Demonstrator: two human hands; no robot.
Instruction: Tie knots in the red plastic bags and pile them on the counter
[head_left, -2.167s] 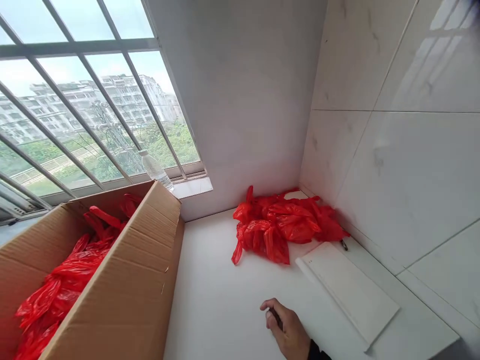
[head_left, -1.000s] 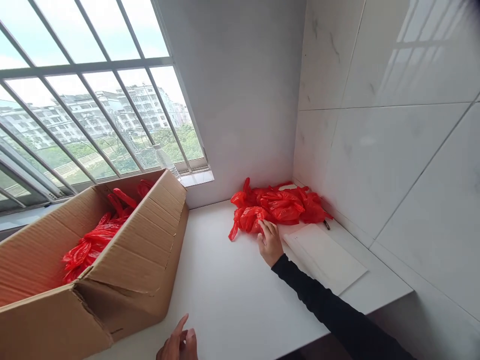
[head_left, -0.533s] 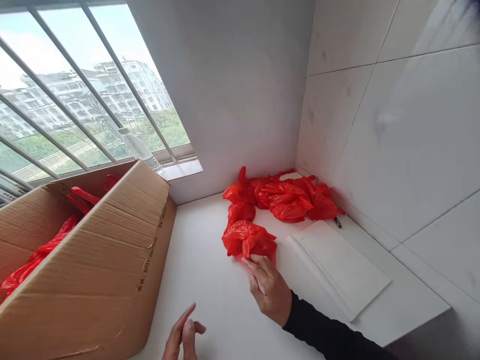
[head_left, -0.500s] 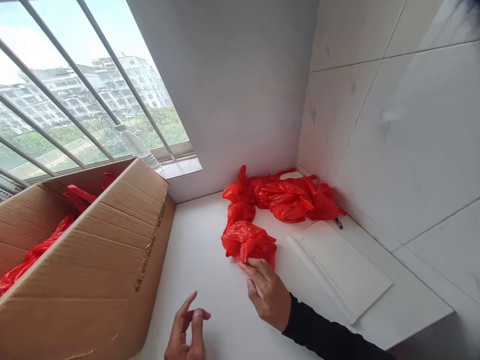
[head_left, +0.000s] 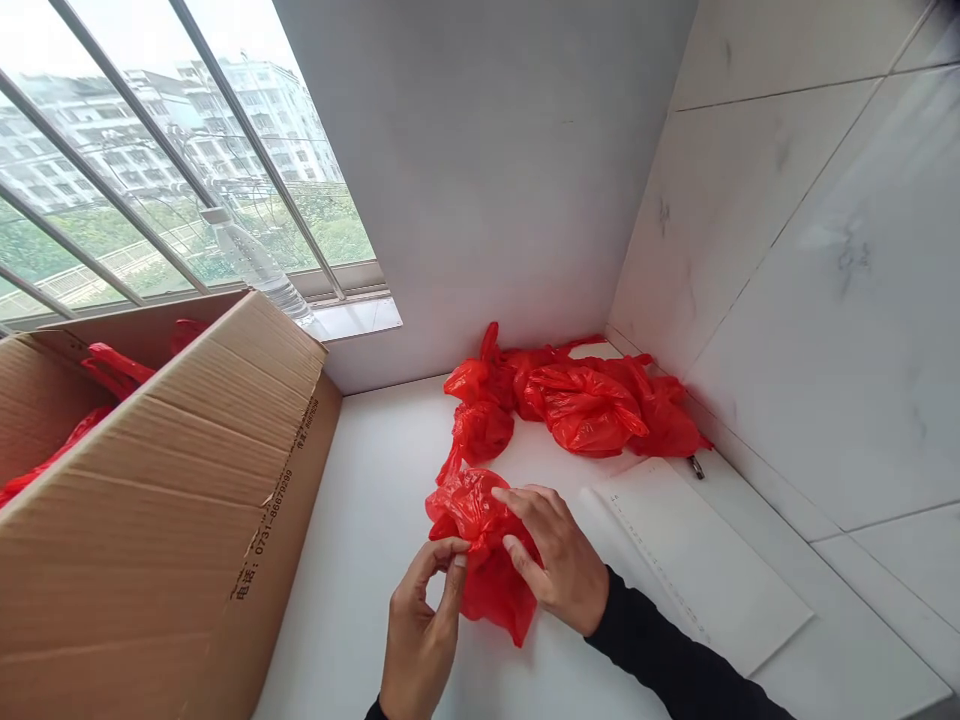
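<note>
A crumpled red plastic bag (head_left: 499, 585) lies on the white table, gathered at a knot-like twist near its middle. My left hand (head_left: 427, 620) pinches the bag's left side near that twist between thumb and fingertips. At the bag's right side, my right hand (head_left: 555, 550) has thumb and fingers apart, its fingertips over the red plastic. Just behind sits a smaller red bundle (head_left: 484, 432), close to this bag.
More red bags (head_left: 592, 405) are heaped along the back wall. A cardboard box (head_left: 172, 500) holding red bags stands left. White paper (head_left: 697, 560) and a dark pen-like object (head_left: 697, 467) lie right. A clear bottle (head_left: 259, 265) leans by the barred window.
My left hand has moved up and right and taken hold of the bag. My right hand's fingers have spread. The bag has shifted toward me, with its lower part now spread out.
</note>
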